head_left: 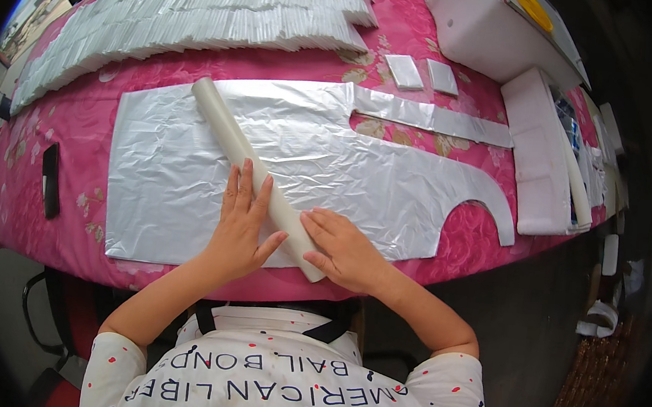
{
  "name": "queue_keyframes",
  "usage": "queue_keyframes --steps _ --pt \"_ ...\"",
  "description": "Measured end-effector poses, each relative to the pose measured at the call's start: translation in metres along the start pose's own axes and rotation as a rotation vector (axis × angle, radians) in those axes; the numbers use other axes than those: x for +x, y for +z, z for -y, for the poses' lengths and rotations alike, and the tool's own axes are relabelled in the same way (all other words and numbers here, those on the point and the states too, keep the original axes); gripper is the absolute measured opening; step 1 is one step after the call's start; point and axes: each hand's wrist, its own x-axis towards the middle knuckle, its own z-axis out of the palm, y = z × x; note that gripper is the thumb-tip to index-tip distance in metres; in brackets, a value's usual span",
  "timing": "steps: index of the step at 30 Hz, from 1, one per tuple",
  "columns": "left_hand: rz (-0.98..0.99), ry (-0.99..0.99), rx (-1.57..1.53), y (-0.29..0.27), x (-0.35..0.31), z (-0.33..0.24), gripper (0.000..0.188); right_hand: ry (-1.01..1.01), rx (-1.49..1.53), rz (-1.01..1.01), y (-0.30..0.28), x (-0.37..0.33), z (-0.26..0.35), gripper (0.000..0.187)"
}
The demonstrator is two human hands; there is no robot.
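Observation:
A thin silvery-white plastic apron (159,180) lies spread on the table, wrinkled, with a long strap and a curved cutout toward its right end. A pale, smooth tube (228,123) rests slantwise across it, from upper left to lower right. My left hand (239,225) touches the middle of the tube from its left side, fingers stretched and thumb apart. On the lower right side of the tube, my right hand (346,252) lies with fingers extended against it. Neither hand is wrapped round the tube.
A pink flowered cloth (76,187) covers the table. Long rows of folded white packets (195,10) fill the far left. Two loose packets (404,72) lie near a white foam box (499,32); an open foam container (531,153) stands at right. A black phone (50,181) sits at left.

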Motion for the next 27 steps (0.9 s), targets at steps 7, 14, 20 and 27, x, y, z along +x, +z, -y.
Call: queue_keyframes --steps 7,14,20,27 --pt "0.097 0.197 0.002 0.020 0.018 -0.019 0.064 0.152 -0.402 -0.241 -0.033 -0.058 -0.091 0.049" --pt "0.220 0.313 0.001 0.032 0.025 -0.047 0.063 0.721 -0.631 -0.591 -0.108 -0.168 -0.193 0.035" --pt "0.242 0.330 0.014 0.033 0.025 -0.051 0.062 0.762 -0.604 -0.772 -0.111 -0.174 -0.183 0.020" --pt "0.098 0.337 -0.207 0.027 0.025 -0.059 0.066 0.568 0.329 -0.883 -0.073 -0.087 -0.072 0.009"
